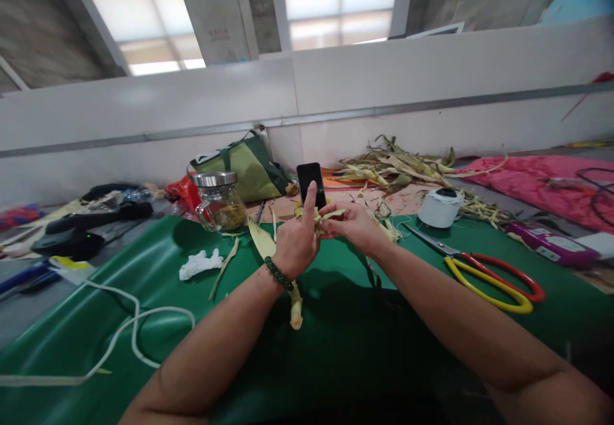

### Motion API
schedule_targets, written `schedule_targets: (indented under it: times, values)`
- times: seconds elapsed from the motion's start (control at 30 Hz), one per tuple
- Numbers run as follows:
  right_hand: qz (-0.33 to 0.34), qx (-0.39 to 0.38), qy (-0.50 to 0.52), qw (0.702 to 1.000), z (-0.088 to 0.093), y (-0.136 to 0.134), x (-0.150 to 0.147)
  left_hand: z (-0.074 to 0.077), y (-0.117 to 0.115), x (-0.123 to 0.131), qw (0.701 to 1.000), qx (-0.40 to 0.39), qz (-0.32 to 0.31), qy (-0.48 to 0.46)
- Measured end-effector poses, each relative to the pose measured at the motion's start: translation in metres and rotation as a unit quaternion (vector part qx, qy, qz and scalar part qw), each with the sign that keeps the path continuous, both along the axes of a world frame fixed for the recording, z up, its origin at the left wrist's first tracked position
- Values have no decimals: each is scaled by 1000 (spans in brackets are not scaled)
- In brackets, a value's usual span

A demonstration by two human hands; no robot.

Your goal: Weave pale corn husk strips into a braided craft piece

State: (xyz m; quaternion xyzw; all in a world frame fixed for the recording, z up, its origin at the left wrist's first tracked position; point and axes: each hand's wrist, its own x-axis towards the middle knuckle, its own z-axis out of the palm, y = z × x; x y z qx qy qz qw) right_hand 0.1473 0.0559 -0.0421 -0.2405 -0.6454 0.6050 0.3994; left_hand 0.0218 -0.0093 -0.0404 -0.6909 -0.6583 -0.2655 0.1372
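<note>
Over the green mat (345, 348) my left hand (295, 239), with a dark bead bracelet on the wrist, is closed around a pale yellow-green leaf strip (330, 215), its index finger raised. A tail of the strip hangs below that hand. My right hand (352, 222) pinches the same leaf strip from the right. The two hands meet in the middle of the view. A black phone (311, 182) stands upright just behind the fingers.
A lidded glass jar (220, 202) and a green bag (247, 166) sit behind left. A white thread spool (440, 208) and red-and-yellow scissors (484, 278) lie right. Dried leaves (403, 169) pile at the back. Crumpled tissue (200, 263) and a white cord (134, 329) lie left.
</note>
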Motion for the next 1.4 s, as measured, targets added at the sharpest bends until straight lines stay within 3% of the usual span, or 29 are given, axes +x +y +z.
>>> schedule_targets:
  times: [0.13,0.2,0.3,0.4,0.5,0.57,0.67,0.73,0.8,0.9,0.97,1.1,1.4]
  values:
    - [50,-78,-7,996,6,6,9,-3,2,-1,996,-7,-4,90]
    - [62,-70,-29,995,7,8,12,-4,2,1,994,-14,-14,107]
    - [68,52,-69,994,9,11,15,-4,1,4,996,-29,-32,83]
    - [11,176,-52,983,10,14,17,-5,2,6,997,-53,-52,3]
    - [-67,208,7,976,10,18,16,-7,4,7,982,-98,-120,-108]
    - [-101,187,43,976,8,22,15,-9,5,7,945,-168,-200,-198]
    - [-150,134,101,974,7,30,16,-9,8,5,836,-287,-300,-360]
    - [-161,96,111,976,8,33,18,-7,9,1,771,-315,-323,-450]
    - [-122,70,62,988,11,33,22,-2,11,-6,742,-297,-311,-514]
    - [6,103,-81,991,14,28,26,3,15,-16,730,-233,-268,-584]
    - [45,160,-137,977,14,24,26,5,17,-22,730,-211,-255,-598]
    - [-1,232,-133,964,13,24,27,7,18,-26,732,-219,-251,-594]
    - [-54,221,-106,968,18,38,39,16,14,-31,731,-230,-213,-607]
